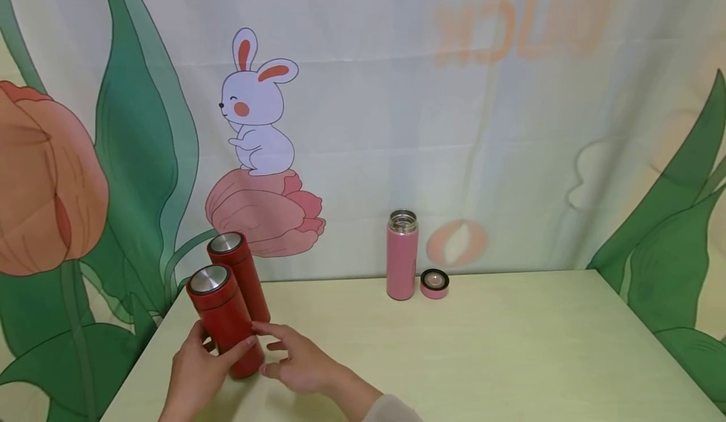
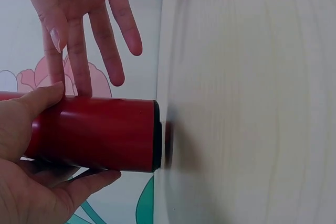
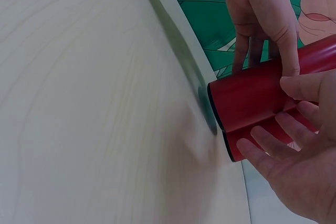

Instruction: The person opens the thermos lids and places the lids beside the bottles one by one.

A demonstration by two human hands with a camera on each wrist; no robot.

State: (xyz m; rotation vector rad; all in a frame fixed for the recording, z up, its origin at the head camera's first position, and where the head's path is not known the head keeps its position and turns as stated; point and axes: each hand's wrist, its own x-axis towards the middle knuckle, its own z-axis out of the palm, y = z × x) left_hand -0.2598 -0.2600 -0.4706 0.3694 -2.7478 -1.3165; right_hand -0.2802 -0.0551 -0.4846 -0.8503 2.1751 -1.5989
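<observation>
Two red thermos flasks with silver-topped lids are close together at the table's left side. My left hand (image 1: pixel 193 371) grips the front flask (image 1: pixel 227 321) low on its body, thumb on the near side and fingers around the other. In the left wrist view this flask's base (image 2: pixel 158 137) looks slightly off the table. The rear red flask (image 1: pixel 252 290) is directly behind it and partly hidden. My right hand (image 1: pixel 309 362) is on the right of the front flask, fingers (image 3: pixel 275 145) spread and fairly straight, tips at or very near the flasks. Actual contact is unclear.
A pink thermos flask (image 1: pixel 401 264) without its lid stands upright near the table's back edge. Its pink lid (image 1: pixel 434 286) lies just right of it, inner side up. Behind the pale wooden table (image 1: pixel 482 346) hangs a printed curtain (image 1: pixel 363 126) with a rabbit and tulips.
</observation>
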